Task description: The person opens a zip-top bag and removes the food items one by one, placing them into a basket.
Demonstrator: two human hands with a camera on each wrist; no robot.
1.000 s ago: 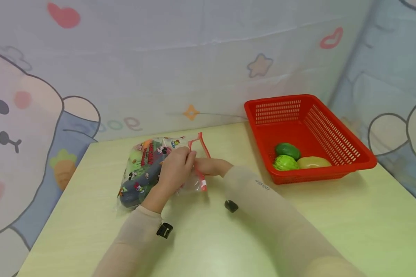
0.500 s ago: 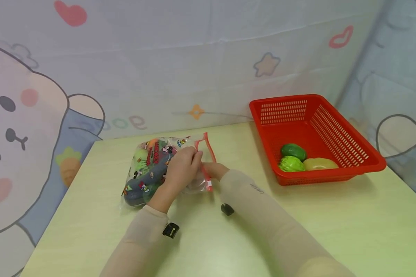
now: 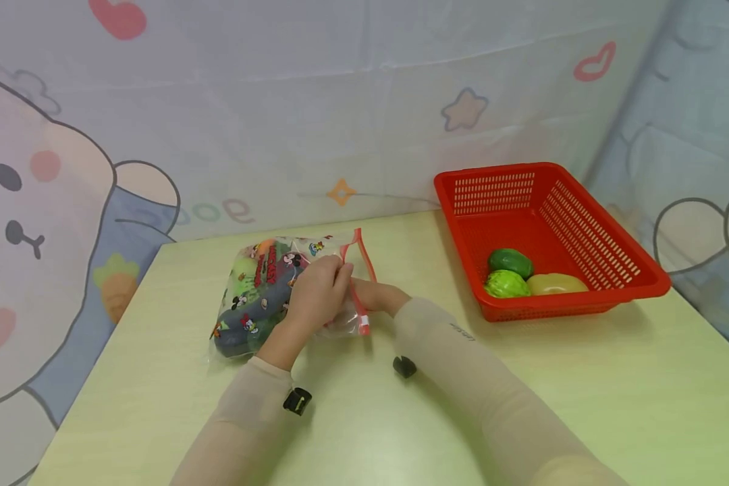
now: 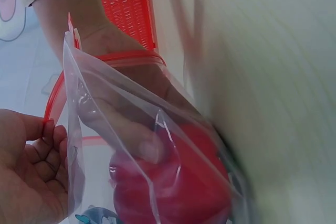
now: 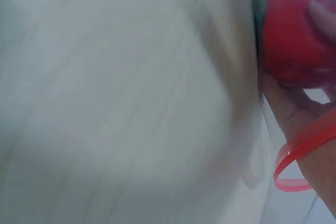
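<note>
A clear zip bag (image 3: 258, 287) with cartoon prints and a red zip edge lies on the table, its mouth turned to the right. My left hand (image 3: 318, 290) pinches the red zip edge (image 4: 52, 95) between thumb and fingers, holding the mouth apart. Through that mouth reaches my right hand (image 3: 370, 295), its fingers around a red bell pepper (image 4: 173, 182) inside the bag. Deeper in the bag show a long dark purple vegetable (image 3: 264, 310), a light green one and something orange (image 3: 266, 247). In the head view my left hand hides the pepper.
A red plastic basket (image 3: 492, 175) stands at the right back of the table. Near its front wall lie a dark green vegetable (image 3: 510, 262), a bright green striped one (image 3: 507, 284) and a pale yellow one (image 3: 557, 283). A printed cloth (image 3: 267, 135) hangs behind the table.
The head view shifts a little. Both hands stay at the bag, the left at the zip edge and the right inside the mouth.
</note>
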